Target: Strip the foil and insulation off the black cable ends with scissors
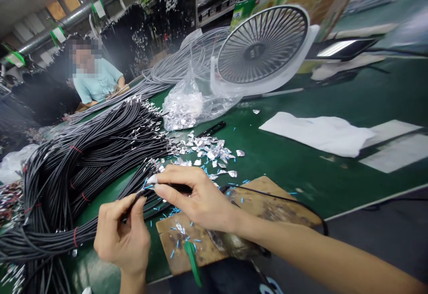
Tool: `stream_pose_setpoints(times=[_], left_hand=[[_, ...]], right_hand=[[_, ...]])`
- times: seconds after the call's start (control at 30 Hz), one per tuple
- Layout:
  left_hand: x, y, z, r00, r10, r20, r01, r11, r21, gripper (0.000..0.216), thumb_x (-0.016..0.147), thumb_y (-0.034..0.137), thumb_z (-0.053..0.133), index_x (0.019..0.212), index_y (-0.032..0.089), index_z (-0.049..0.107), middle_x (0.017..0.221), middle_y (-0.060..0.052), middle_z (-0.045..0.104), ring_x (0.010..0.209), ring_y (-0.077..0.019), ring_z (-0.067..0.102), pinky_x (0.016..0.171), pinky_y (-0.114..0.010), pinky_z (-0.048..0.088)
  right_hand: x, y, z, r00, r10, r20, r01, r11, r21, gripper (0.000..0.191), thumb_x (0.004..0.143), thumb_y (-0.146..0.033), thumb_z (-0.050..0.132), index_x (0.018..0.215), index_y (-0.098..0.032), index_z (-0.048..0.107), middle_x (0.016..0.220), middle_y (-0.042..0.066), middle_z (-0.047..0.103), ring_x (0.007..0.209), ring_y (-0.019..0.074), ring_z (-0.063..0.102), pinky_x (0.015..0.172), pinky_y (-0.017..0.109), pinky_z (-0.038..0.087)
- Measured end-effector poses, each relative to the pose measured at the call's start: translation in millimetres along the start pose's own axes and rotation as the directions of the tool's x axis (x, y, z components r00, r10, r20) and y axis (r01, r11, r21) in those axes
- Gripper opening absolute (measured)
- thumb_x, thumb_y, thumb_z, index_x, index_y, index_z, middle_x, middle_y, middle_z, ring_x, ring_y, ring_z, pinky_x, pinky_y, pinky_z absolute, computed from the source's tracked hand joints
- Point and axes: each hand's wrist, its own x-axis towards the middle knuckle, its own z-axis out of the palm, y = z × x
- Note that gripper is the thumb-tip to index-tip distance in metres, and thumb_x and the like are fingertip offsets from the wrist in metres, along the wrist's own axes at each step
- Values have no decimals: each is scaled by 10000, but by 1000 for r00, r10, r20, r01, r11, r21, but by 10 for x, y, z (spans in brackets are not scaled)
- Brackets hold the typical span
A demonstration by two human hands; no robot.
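Between thumb and fingers my left hand (122, 233) pinches a black cable (135, 199) close to its stripped end. My right hand (197, 196) meets it there, thumb and index finger closed at the thin blue wires (147, 185) of that end. White covers show on the tips of these two fingers. Something dark lies under the right fingers, mostly hidden, and I cannot make out what it is. Left of my hands lie thick bundles of black cables (110, 144), tied with red bands, their silvery ends toward me and the middle.
Foil scraps (214, 151) and blue bits surround a black-handled tool (212, 129). Behind are a clear bag (185, 104), a fan (261, 48) and grey cables (187, 57). A wooden board (170, 240), green strap (193, 262) and white cloth (314, 131) lie nearer. Another person (98, 77) sits opposite.
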Motion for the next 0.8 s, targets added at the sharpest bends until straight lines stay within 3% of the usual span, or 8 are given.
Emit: stream_pose_setpoints(times=[0.23, 0.47, 0.6, 0.8], left_hand=[[5, -10, -36, 974, -144, 174, 142, 990, 20, 137, 845, 238, 554, 779, 181, 659, 701, -43, 639, 656, -163, 594, 626, -276, 457], [161, 54, -47, 934, -151, 325, 176, 983, -49, 389, 927, 282, 397, 578, 186, 539, 540, -11, 526, 508, -119, 498, 499, -244, 387], [178, 71, -41, 933, -132, 336, 164, 984, -71, 402, 929, 272, 392, 557, 183, 516, 519, -3, 507, 484, -114, 478, 476, -245, 366], [101, 37, -19, 931, -51, 361, 103, 987, -126, 218, 871, 219, 514, 683, 183, 618, 624, -10, 592, 553, -118, 517, 537, -239, 401]], right_hand=[[-32, -1, 16, 997, -48, -59, 41, 994, -103, 242, 884, -213, 525, 863, -129, 751, 676, 47, 643, 611, 123, 556, 575, 246, 443], [-31, 16, -17, 994, -99, -39, 93, 987, -133, 242, 887, -217, 517, 819, -132, 734, 677, 47, 642, 608, 123, 561, 570, 246, 447], [2, 10, -45, 999, -10, -51, 6, 997, -78, 179, 870, -217, 551, 767, -146, 679, 649, 7, 597, 595, 106, 524, 567, 233, 409], [35, 16, -30, 994, 109, -23, -108, 992, 59, 211, 817, -274, 654, 672, -160, 552, 682, -28, 499, 626, 89, 456, 580, 224, 367]])
